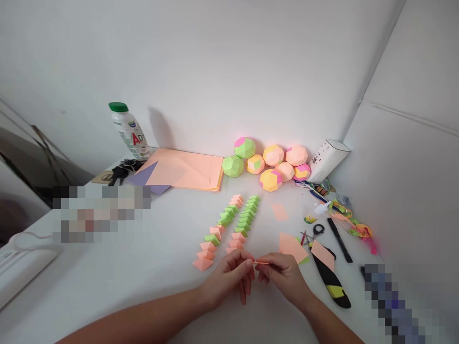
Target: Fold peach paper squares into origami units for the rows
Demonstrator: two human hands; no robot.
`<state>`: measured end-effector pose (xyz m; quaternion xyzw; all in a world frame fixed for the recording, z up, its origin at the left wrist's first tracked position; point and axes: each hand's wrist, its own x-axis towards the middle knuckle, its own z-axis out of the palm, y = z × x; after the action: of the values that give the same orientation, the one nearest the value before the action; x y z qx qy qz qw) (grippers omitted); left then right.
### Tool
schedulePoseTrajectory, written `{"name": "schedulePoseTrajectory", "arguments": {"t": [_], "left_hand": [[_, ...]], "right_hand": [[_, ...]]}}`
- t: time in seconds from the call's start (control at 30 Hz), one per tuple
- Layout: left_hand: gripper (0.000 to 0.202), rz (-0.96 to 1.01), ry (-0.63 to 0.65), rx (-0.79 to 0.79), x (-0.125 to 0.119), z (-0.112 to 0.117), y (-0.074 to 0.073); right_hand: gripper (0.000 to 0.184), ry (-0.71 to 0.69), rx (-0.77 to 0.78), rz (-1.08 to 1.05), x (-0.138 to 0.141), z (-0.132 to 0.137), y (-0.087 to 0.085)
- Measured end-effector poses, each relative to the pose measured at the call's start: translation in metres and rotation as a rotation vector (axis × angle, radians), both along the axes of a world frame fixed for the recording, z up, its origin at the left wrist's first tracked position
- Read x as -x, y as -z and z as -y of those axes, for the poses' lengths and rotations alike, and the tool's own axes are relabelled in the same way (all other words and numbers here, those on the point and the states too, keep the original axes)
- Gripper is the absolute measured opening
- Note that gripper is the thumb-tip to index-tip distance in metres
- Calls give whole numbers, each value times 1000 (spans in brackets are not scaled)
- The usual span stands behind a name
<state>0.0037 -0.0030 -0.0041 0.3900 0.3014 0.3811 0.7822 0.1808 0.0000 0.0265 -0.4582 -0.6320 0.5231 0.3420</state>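
My left hand (234,272) and my right hand (279,270) meet at the near middle of the white table, thumbs and forefingers pinched on a small piece of peach paper (261,262) seen almost edge-on. Most of the piece is hidden by my fingers. Just beyond my hands run two rows of folded paper pieces, a left row (212,237) and a right row (245,220), in green and peach. Right of my right hand lie larger peach paper sheets (291,246) with green paper under them. A single peach slip (279,211) rests farther back.
Several faceted paper balls (271,180) sit along the wall. At left are stacked peach sheets (186,167), purple paper (143,177) and a white bottle (129,131). Scissors (318,230), a black-and-yellow tool (332,282), a black pen (340,240) and a white paper tube (328,160) are at right.
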Motion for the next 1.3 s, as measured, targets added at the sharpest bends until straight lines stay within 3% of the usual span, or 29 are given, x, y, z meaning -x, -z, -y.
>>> {"name": "schedulePoseTrajectory", "arguments": {"t": [0.23,0.73,1.3], "left_hand": [[33,-18,-3,-4,2,-1,-1],[32,-80,-62,-10,0,0,-4],[33,-106,-67,-22,1,0,-4]], "right_hand": [[21,-35,-33,11,-4,0,1],[29,-1,118,7,-7,0,2],[27,-12,83,76,-8,0,5]]}}
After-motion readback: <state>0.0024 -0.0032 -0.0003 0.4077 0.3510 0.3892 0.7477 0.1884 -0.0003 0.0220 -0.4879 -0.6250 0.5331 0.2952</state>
